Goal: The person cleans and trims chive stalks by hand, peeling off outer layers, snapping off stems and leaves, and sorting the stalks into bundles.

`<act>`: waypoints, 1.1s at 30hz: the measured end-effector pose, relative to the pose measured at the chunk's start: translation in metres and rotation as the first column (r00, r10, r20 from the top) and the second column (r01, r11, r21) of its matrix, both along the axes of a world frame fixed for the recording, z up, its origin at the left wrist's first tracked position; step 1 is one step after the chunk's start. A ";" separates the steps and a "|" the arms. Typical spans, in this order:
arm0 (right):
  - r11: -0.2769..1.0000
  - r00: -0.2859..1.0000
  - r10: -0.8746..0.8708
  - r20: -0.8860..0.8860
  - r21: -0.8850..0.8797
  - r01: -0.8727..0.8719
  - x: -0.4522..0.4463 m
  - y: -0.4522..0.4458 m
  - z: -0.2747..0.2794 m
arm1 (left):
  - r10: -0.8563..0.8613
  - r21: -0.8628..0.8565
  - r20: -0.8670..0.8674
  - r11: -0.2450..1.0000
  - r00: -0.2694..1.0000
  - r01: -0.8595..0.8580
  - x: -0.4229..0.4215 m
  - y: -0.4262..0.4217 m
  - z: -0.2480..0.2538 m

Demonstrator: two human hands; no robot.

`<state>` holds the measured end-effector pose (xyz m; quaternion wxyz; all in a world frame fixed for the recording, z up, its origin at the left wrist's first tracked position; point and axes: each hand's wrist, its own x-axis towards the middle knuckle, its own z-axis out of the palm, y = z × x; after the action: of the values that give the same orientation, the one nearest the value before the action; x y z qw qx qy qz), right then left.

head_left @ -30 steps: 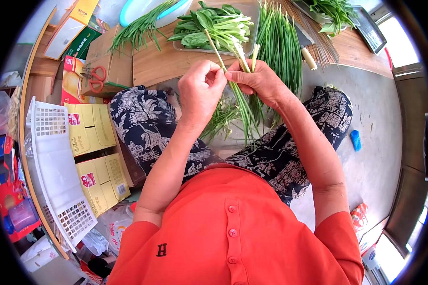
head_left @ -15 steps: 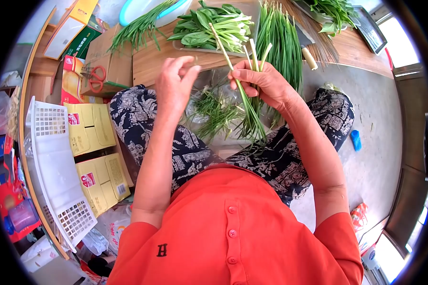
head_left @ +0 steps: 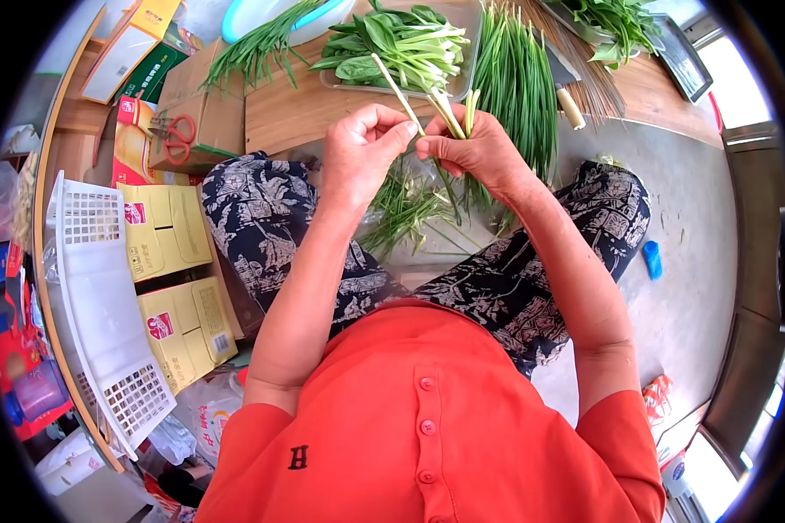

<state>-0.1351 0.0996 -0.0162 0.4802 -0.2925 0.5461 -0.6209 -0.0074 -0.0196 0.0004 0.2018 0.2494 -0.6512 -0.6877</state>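
My right hand (head_left: pixel 481 155) is closed round a few garlic chives (head_left: pixel 447 112), their pale ends pointing up and green leaves hanging below. One long stalk (head_left: pixel 392 83) slants out to the left of this bunch. At that stalk, my left hand (head_left: pixel 365 155) pinches with thumb and forefinger, its fingertips almost meeting those of the right hand. Beneath both hands lies a loose heap of green trimmings (head_left: pixel 401 209) between my knees. Just behind the hands, a clear tray (head_left: pixel 474 57) holds leafy greens (head_left: pixel 392 48).
A large bunch of long chives (head_left: pixel 519 87) hangs over the edge of the wooden table (head_left: pixel 279 118). Right of it lies a wooden-handled knife (head_left: pixel 570 109). More chives (head_left: pixel 257 52) rest by a blue-rimmed basin (head_left: pixel 323 24). Red-handled scissors (head_left: pixel 180 141) and cardboard boxes (head_left: pixel 183 322) are at left.
My left hand has moved right and slightly down, from apart to the slanted stalk. The right hand has stayed near its place, its bunch tilting a little.
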 end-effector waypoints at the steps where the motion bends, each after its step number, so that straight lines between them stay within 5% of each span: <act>1: 1.000 0.999 -0.025 -0.033 -0.008 0.025 0.000 0.000 0.000 | -0.004 0.025 -0.005 1.000 1.000 0.004 0.000 0.000 -0.001; 3: 0.999 0.997 -0.050 -0.065 -0.016 0.049 0.001 -0.001 -0.001 | -0.008 0.050 -0.011 0.999 1.000 0.008 0.001 -0.001 -0.004; 5: 0.996 0.973 -0.090 -0.214 -0.011 0.090 0.001 -0.002 -0.003 | -0.069 0.315 -0.029 0.946 0.997 0.075 0.003 -0.006 -0.007; 6: 0.996 0.973 -0.091 -0.214 -0.011 0.090 0.001 -0.003 -0.005 | -0.070 0.315 -0.029 0.946 0.997 0.075 0.004 -0.007 -0.006; 8: 0.992 0.953 -0.121 -0.278 -0.003 0.125 0.000 -0.004 -0.008 | -0.080 0.599 -0.134 0.787 0.988 0.146 0.005 -0.006 -0.001; 9: 0.992 0.953 -0.121 -0.279 -0.004 0.125 0.000 -0.004 -0.008 | -0.080 0.599 -0.135 0.787 0.988 0.146 0.006 -0.007 -0.002; 11: 0.993 0.965 -0.111 -0.237 0.007 0.116 0.001 -0.003 -0.006 | -0.047 0.785 -0.254 0.573 0.966 0.234 0.007 -0.009 -0.004; 17: 0.995 0.953 -0.092 -0.290 -0.002 0.096 -0.003 -0.002 -0.003 | 0.001 0.835 -0.354 0.450 0.935 0.316 0.013 -0.006 0.014; 33: 0.995 0.941 -0.099 -0.323 -0.012 0.100 -0.008 -0.003 -0.015 | 0.050 0.743 -0.521 0.517 0.852 0.424 0.040 -0.018 0.055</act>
<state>-0.1429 0.0962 -0.0313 0.3528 -0.3612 0.6330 -0.5868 0.0326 -0.0376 0.0551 0.1336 0.0612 -0.1927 -0.9702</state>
